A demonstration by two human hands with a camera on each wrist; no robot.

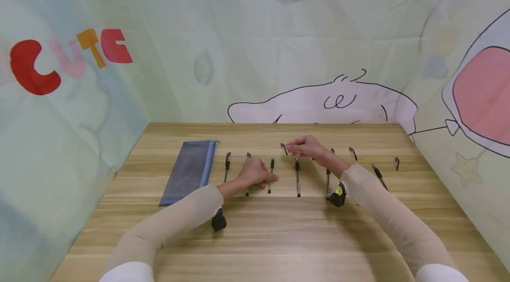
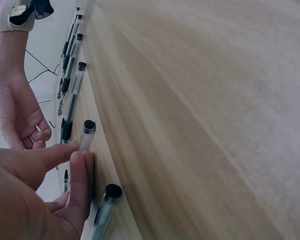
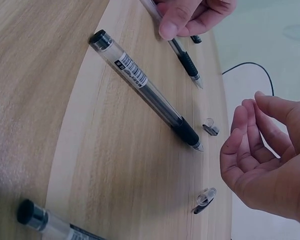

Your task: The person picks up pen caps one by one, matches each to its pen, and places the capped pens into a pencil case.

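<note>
- Pinching a clear pen (image 1: pixel 272 165) between thumb and fingers, the left hand (image 1: pixel 254 171) sat near the middle of the worktop (image 1: pixel 255 237).
- That pen's bare tip pointed toward the back cloth (image 1: pixel 247 52), and its black end faced the person.
- Over to the right, the right hand (image 1: pixel 307 146) held its fingers loosely bent, the thumb tip close to the forefinger tip.
- A small cap (image 1: pixel 283 148) was just beside those fingers in the head view; whether they touched it I could not tell.
- Between the two hands' lines lay a second pen (image 1: pixel 298 179), uncapped, a barcode label (image 3: pixel 131 71) on its barrel.
- Two loose caps (image 1: pixel 353 153) (image 1: pixel 396 164) lay farther right.
- A blue pouch (image 1: pixel 186 172) lay flat left of the pens.
</note>
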